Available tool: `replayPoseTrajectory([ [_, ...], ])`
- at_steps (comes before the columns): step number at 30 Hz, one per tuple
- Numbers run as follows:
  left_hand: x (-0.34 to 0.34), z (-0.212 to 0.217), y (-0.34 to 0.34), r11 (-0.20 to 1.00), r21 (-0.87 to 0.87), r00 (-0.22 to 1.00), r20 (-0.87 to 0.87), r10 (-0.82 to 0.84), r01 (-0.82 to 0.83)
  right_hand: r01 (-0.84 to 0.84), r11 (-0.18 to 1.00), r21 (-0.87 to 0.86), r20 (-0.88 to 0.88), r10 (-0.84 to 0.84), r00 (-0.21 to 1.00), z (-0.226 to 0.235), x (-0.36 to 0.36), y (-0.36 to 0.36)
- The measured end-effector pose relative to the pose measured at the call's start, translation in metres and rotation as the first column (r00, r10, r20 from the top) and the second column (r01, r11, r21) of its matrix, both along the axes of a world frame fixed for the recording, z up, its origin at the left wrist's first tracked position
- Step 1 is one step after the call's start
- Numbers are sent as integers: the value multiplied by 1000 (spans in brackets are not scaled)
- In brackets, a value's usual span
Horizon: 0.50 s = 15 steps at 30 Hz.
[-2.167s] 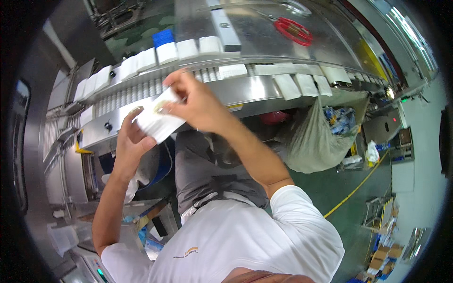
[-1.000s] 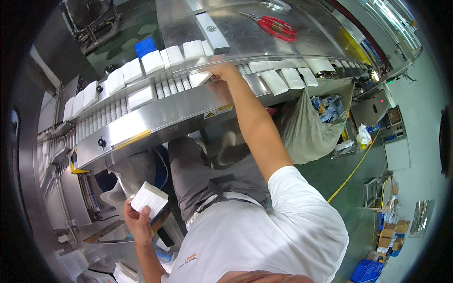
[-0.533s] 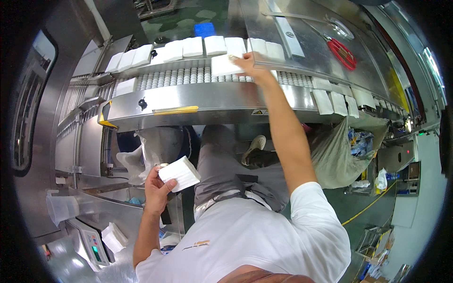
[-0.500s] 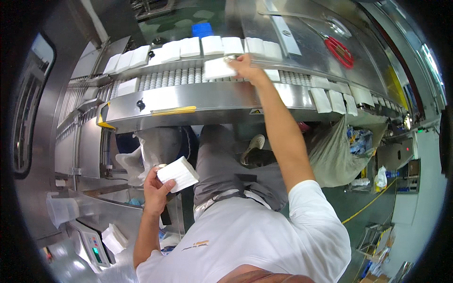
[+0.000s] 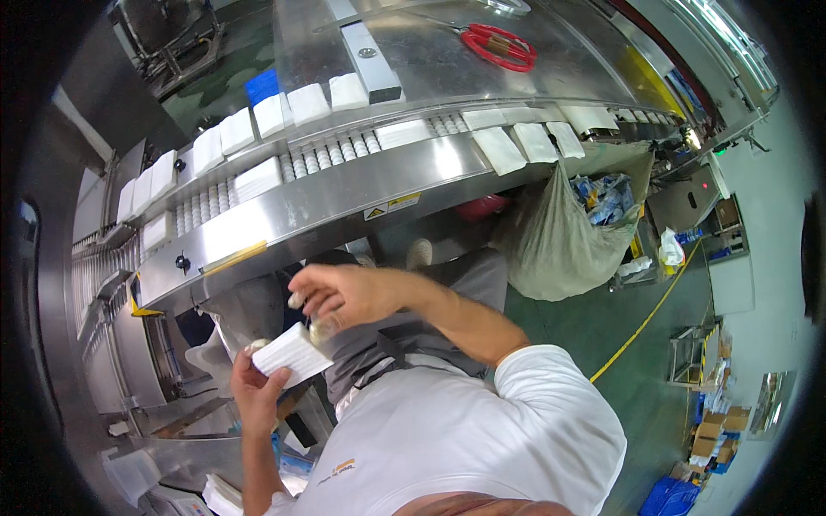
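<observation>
My left hand (image 5: pixel 255 400) grips a stack of folded white tissues (image 5: pixel 292 357) in front of my waist, thumb on its near face and fingers behind. Just above the stack's upper right corner is my right hand (image 5: pixel 361 295), with a gap between its thumb and bent fingers and nothing seen in it. Pale covers sit on some fingertips. Beyond my hands runs a metal roller conveyor (image 5: pixel 301 165) carrying white tissue stacks spaced apart, one of them a white stack (image 5: pixel 258 178). Several more tissue stacks (image 5: pixel 237 132) lean in a row along its far ledge.
Three tissue stacks (image 5: pixel 499 150) hang over the conveyor's near edge at right, beside a cloth sack (image 5: pixel 546 245) of blue plastic. A red coiled cord (image 5: pixel 499 47) lies on the steel table (image 5: pixel 430 60). A clear plastic jug (image 5: pixel 131 476) stands at lower left.
My right hand has come back from the conveyor to the stack in my left hand, and the white stack it held is no longer in it. My view has turned to the right.
</observation>
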<state>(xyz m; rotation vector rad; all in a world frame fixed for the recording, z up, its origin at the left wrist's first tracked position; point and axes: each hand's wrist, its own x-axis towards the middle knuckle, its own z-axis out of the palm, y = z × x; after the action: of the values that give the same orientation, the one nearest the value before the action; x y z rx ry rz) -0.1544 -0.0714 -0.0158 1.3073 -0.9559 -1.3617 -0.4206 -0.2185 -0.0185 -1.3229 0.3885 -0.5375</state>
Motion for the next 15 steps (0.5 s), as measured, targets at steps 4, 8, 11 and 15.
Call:
replayPoseTrajectory([
  [4,-27,10,-23,988,-31,987,61,-150,152,-84,994,74,100,76,992,-9,-5,20],
  [8,-55,26,-46,966,-23,960,117,-253,257,141,990,-14,-69,-142,988,-8,-26,28],
  [11,-72,37,-65,934,-19,908,240,-342,357,234,972,5,-87,-232,969,-6,-49,31],
  [15,-95,40,-89,881,-62,837,349,-422,470,428,904,-4,-73,-427,901,-8,-69,33],
])
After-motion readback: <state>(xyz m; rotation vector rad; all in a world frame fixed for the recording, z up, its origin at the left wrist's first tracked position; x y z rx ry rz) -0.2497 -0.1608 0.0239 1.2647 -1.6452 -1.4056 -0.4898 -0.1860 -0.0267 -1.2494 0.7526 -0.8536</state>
